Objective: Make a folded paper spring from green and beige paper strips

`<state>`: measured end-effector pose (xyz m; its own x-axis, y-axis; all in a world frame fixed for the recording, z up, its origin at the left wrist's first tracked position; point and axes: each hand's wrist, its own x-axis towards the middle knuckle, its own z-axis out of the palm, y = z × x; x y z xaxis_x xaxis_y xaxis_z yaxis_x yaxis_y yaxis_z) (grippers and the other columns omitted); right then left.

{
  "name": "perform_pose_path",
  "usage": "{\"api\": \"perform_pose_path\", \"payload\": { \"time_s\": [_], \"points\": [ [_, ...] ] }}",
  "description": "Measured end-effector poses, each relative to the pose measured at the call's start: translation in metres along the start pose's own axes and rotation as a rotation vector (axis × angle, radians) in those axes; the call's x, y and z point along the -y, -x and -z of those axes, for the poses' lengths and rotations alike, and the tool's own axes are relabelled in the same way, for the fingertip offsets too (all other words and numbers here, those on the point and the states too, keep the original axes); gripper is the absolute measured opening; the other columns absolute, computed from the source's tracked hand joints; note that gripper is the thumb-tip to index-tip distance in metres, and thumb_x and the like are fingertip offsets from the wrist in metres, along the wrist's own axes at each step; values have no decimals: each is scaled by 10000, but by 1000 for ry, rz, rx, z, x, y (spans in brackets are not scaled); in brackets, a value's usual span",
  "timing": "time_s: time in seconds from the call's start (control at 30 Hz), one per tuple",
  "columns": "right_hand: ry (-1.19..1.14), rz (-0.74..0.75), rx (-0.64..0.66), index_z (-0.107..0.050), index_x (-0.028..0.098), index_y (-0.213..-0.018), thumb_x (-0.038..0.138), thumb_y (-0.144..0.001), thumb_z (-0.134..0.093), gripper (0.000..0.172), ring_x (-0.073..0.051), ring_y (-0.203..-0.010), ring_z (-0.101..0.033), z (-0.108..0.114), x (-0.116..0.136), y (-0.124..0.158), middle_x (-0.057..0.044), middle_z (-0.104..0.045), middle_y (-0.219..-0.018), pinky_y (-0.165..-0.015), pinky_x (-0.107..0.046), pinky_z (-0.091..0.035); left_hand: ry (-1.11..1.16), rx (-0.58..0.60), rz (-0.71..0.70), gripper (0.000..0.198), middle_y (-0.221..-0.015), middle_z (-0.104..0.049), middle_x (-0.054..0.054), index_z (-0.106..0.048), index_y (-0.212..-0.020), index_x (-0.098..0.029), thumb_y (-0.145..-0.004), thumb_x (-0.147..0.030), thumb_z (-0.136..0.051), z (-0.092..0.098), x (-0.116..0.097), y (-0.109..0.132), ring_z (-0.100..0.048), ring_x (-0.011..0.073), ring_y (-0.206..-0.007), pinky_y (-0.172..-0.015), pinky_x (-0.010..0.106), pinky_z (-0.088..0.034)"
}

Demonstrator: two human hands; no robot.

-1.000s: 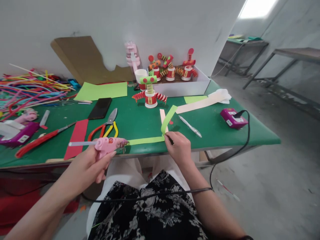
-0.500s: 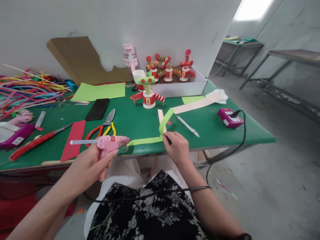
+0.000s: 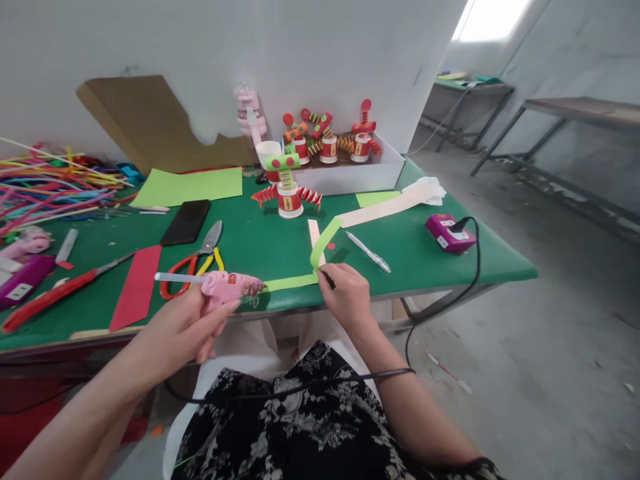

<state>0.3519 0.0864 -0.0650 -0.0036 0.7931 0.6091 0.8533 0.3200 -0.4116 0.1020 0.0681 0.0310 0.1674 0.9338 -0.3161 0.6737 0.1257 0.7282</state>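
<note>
My left hand (image 3: 187,327) is closed around a pink hot glue gun (image 3: 227,288), with a whitish glue stick (image 3: 180,277) jutting from its back. The gun's nozzle points right and sits at the left end of a light green paper strip (image 3: 290,283) near the table's front edge. At the strip's other end, my right hand (image 3: 347,293) pinches the fold where a second green length (image 3: 325,241) curls upward. Behind that curl lies a pale pink strip (image 3: 313,231). Beyond my hands stands a finished paper-cup figure (image 3: 290,200) with red pleated arms.
Pliers (image 3: 210,240), a black phone (image 3: 186,222), a red paper piece (image 3: 135,287) and a red-handled tool (image 3: 50,300) lie left. A white pen (image 3: 369,252) and a purple power socket (image 3: 450,233) are right. Similar figures fill a white box (image 3: 345,177) behind. A black cable crosses my lap.
The glue gun has moved a little to the right over the green strip's left end. My right hand keeps its pinch at the fold. The whole view has shifted slightly.
</note>
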Motion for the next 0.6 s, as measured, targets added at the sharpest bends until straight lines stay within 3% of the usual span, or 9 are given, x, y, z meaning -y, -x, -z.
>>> {"api": "perform_pose_path", "payload": {
  "time_s": [0.3, 0.6],
  "points": [
    [1, -26, 25, -671, 230, -810, 195, -949, -538, 195, -161, -747, -651, 0, 1, 1, -34, -726, -775, -679, -260, -428, 16, 45, -68, 403, -357, -452, -81, -418, -629, -266, -797, -611, -539, -20, -19, -10, -472, 132, -332, -416, 281, -475],
    [8, -14, 16, -665, 226, -813, 194, -945, -549, 178, -158, -747, -647, 0, 1, 1, -28, -725, -766, -678, -256, -423, 13, 88, -127, 360, -356, -468, -65, -443, -630, -271, -804, -565, -557, -19, -19, -16, -505, 154, -342, -396, 267, -436]
  ]
}}
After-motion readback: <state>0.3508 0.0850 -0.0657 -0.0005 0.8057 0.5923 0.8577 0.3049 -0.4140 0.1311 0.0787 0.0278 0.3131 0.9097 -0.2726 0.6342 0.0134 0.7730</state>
